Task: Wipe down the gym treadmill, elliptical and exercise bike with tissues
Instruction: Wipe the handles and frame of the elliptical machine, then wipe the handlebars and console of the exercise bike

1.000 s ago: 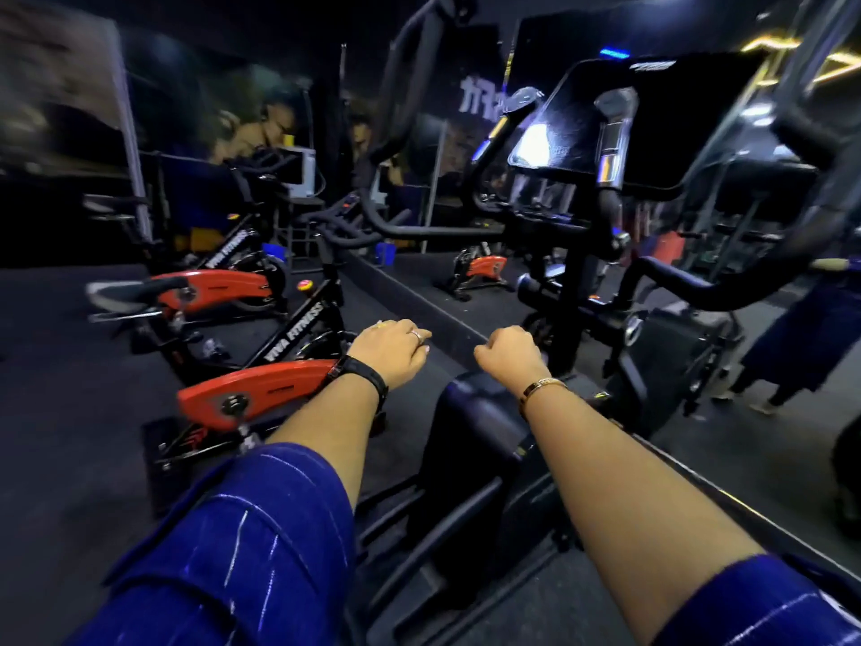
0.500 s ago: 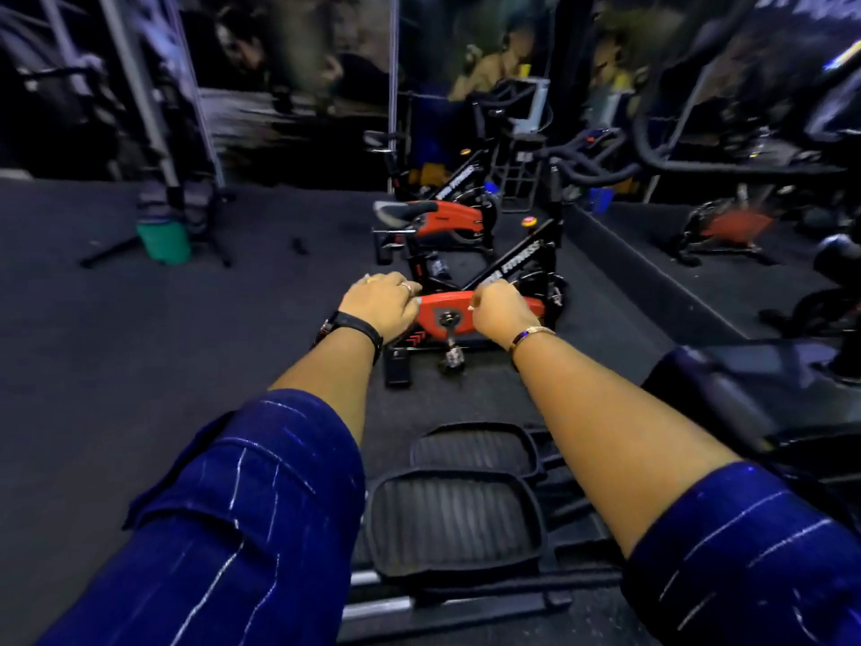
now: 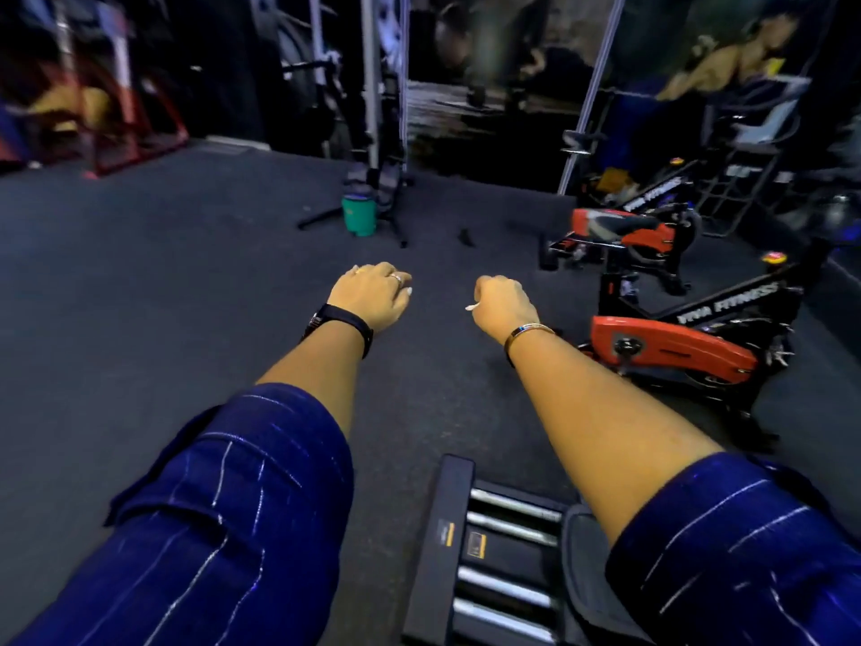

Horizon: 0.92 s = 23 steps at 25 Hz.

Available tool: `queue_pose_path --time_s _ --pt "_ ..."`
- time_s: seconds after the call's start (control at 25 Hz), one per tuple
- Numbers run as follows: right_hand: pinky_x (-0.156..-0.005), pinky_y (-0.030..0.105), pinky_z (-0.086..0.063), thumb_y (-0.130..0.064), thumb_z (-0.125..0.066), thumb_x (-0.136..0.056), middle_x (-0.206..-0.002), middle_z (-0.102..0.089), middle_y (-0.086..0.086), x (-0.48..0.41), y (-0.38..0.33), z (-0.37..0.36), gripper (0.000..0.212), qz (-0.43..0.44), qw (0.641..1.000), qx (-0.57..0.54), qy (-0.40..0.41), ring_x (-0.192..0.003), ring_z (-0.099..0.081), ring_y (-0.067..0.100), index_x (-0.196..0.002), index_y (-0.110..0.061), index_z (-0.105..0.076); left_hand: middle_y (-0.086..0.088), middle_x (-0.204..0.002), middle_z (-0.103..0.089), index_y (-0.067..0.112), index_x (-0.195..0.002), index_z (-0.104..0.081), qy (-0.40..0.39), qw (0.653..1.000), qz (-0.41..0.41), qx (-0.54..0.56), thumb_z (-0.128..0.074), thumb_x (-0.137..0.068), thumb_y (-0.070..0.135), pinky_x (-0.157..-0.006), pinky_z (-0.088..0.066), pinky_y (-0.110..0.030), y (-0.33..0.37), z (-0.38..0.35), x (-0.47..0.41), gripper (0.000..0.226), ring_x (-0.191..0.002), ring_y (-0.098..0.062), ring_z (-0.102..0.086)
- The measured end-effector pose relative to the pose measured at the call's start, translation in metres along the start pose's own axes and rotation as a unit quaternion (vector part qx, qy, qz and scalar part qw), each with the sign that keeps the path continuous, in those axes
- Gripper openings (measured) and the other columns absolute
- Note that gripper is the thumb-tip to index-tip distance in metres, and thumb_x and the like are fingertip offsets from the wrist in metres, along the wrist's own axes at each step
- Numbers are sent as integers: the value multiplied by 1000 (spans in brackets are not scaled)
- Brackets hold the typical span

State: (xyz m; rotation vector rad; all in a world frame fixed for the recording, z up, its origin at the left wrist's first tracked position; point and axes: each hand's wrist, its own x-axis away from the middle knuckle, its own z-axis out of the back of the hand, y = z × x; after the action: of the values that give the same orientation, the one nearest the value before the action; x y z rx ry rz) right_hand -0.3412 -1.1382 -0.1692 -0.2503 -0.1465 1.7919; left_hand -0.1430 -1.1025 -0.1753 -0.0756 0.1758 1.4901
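My left hand [image 3: 372,293] hangs over the dark floor with its fingers loosely curled and nothing in it. My right hand [image 3: 501,303] is a closed fist, and a small white tip of tissue [image 3: 470,307] pokes out at the thumb side. A red and black exercise bike [image 3: 671,347] stands just right of my right wrist. A second exercise bike [image 3: 624,230] stands behind it. The rear rails of the elliptical [image 3: 503,552] lie at the bottom, under my right forearm. No treadmill is in view.
A green bucket [image 3: 358,216] sits on the floor beside black stand legs [image 3: 321,216], ahead of my hands. A red frame rack [image 3: 116,132] is at the far left. Dark rubber floor [image 3: 163,296] stretches to the left and ahead.
The view has swung left and down, away from the elliptical console. The bikes now lie to the right and open floor sits under my hands. Both arms stay outstretched.
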Motion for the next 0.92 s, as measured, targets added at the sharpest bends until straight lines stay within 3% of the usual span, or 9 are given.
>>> queue_pose_path --time_s 0.16,0.44,0.76,0.92 --pt "-80 41 -48 -15 -59 -95 -123 -47 12 -33 -127 -46 22 83 996 -8 -7 -108 -50 32 -114 -5 -57 -6 -140 -51 20 -141 -51 -5 997 68 -19 -33 -105 35 -111 -31 -44 -121 2 31 43 -124 -31 -50" --pt "-73 37 -40 -16 -57 -97 -123 -48 13 -75 -285 -83 22 193 981 10 -17 -112 -48 32 -116 -5 -55 -4 -138 -52 22 -139 -52 19 985 170 -38 -32 -105 36 -110 -32 -42 -260 18 65 42 -123 -29 -51" --pt "-69 37 -38 -10 -50 -98 -122 -50 15 -150 -393 -112 19 252 968 4 -2 -111 -49 34 -117 -6 -50 -4 -139 -51 20 -140 -52 24 974 224 -36 -32 -105 35 -104 -36 -38 -370 21 39 43 -123 -29 -50" --pt "-69 37 -38 -9 -55 -95 -121 -51 15 -219 -430 -122 21 247 969 -3 -11 -111 -50 33 -116 -6 -50 -3 -141 -51 22 -140 -52 14 972 231 -38 -31 -105 36 -110 -32 -41 -424 11 -18 43 -124 -28 -50"
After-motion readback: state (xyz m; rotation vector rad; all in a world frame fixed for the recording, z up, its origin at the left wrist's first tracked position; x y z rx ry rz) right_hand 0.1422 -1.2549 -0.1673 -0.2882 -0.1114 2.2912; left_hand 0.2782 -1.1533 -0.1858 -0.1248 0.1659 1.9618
